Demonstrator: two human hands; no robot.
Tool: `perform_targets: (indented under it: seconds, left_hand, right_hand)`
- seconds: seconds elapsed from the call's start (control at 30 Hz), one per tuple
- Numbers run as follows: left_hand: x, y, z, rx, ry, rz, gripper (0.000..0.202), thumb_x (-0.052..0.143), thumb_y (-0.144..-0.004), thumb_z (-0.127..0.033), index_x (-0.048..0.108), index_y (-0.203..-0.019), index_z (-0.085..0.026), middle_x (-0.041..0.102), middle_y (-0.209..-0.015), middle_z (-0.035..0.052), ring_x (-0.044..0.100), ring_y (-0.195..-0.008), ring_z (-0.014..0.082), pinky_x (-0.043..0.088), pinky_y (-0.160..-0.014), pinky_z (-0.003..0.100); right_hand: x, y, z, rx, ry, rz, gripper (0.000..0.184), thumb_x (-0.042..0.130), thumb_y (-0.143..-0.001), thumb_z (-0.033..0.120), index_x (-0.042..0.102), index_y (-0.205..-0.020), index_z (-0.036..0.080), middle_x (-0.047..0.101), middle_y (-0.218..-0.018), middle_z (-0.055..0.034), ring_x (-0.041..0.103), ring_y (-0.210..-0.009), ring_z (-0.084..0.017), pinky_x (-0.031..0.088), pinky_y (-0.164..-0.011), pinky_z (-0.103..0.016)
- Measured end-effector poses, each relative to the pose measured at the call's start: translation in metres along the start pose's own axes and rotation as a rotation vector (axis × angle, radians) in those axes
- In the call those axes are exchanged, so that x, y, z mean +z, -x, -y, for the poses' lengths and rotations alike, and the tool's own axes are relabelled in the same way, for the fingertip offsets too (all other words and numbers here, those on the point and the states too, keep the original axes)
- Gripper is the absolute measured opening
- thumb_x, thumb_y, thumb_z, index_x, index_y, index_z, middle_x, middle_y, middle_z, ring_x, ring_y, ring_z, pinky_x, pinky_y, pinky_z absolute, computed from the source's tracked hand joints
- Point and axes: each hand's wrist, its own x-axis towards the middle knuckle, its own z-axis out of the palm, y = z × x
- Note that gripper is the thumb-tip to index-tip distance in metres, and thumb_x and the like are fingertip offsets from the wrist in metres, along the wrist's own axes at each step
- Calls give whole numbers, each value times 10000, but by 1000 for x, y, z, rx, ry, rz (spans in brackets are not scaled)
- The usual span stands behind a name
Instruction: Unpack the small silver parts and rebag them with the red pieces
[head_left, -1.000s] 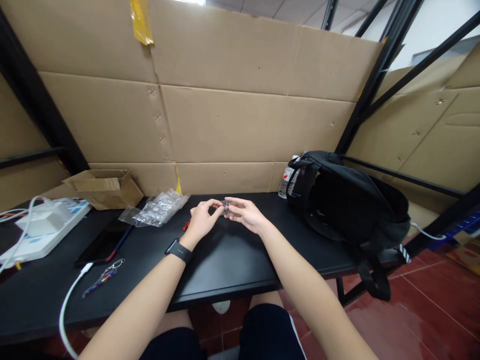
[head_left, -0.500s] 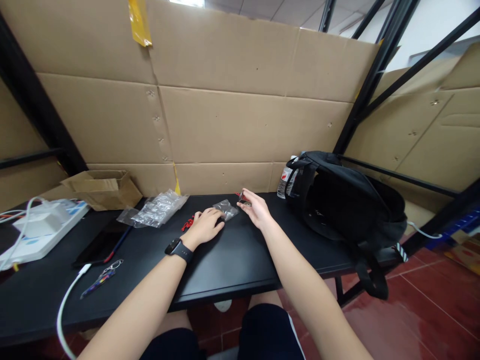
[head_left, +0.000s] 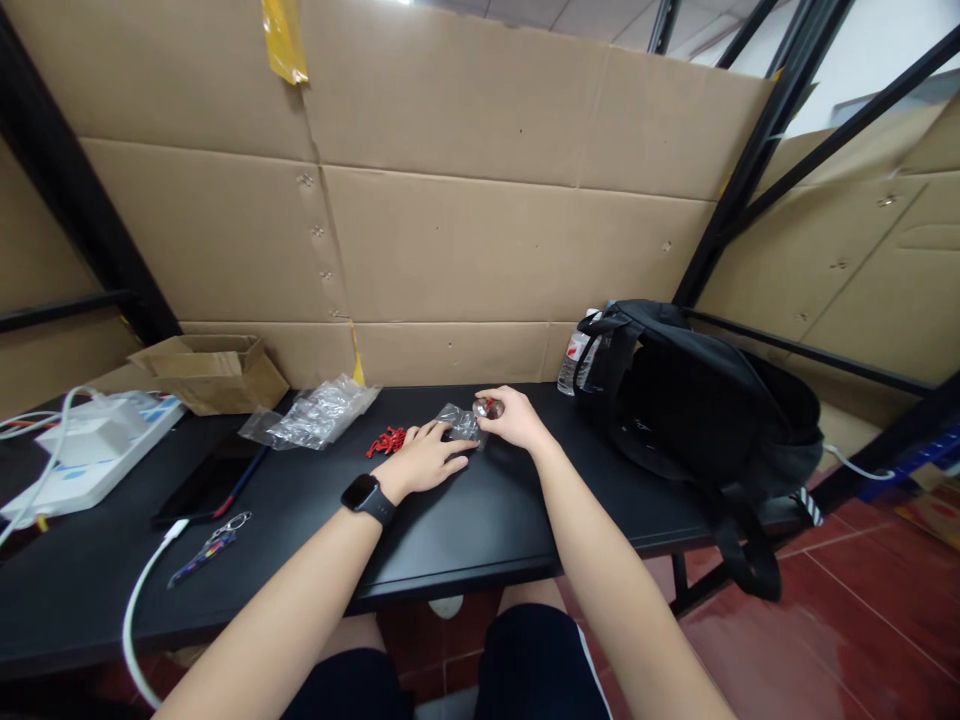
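Observation:
My left hand (head_left: 426, 458), with a dark watch on its wrist, lies palm down with fingers spread. Its fingertips touch a small clear plastic bag (head_left: 459, 422) on the black table. A cluster of small red pieces (head_left: 386, 441) lies just left of those fingers; their exact kind is too small to tell. Between thumb and fingers, my right hand (head_left: 516, 418) grips a small shiny, rounded object with red in it (head_left: 489, 408), right beside the bag. Part of this object is hidden by the fingers.
Crumpled clear plastic bags (head_left: 322, 412) lie left of the hands, near a brown paper bag (head_left: 214, 375). A tablet (head_left: 206, 480), a keychain (head_left: 210, 550) and a white power strip (head_left: 105, 460) are further left. A black backpack (head_left: 705, 400) and water bottle (head_left: 576, 362) stand right.
My left hand has slid right onto the small clear bag, uncovering more of the red pieces. My right hand has turned and lowered slightly toward the bag, still gripping the shiny object.

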Motion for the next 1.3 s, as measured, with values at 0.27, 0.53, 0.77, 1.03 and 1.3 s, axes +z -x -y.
perform_targets:
  seconds: [0.27,0.53,0.77,1.03,1.3]
  left_hand:
    - [-2,1,1,20,28,18,378,470,-982,-490,608,-1333,-478,484,-1526,75,422,-1387,395,334,-1066,631]
    - [-6,0,7,77,22,90,381,461,-997,-433,605,-1349,-442,440,-1571,65,396,-1441,345,329,-1101,580]
    - [-9,-1,12,106,40,80,357,485,-982,-416,665,-1290,-431,505,-1530,42,467,-1402,305,353,-1103,509]
    - [-7,-2,13,78,115,102,402,548,-943,-301,651,-1298,-459,433,-1583,-21,429,-1434,292,333,-1147,521]
    - [-14,2,8,109,131,128,418,545,-924,-244,680,-1267,-442,412,-1595,-35,427,-1433,303,358,-1134,525]
  right_hand:
    - [-7,8,-10,51,84,253,423,786,-597,167,768,-1017,211,739,-852,-9,649,-731,-159,458,-681,-239]
    - [4,7,-2,17,84,233,365,825,-608,175,754,-965,198,719,-853,-6,625,-732,-136,452,-691,-224]
    - [9,6,1,24,-83,320,230,822,-628,132,692,-813,170,662,-730,22,596,-637,-110,452,-629,-211]
    - [19,2,0,93,178,110,222,846,-644,190,676,-786,206,655,-829,12,587,-760,-137,373,-629,-220]
    - [30,1,4,120,317,58,286,861,-703,360,642,-831,228,592,-893,6,553,-812,-148,332,-646,-238]
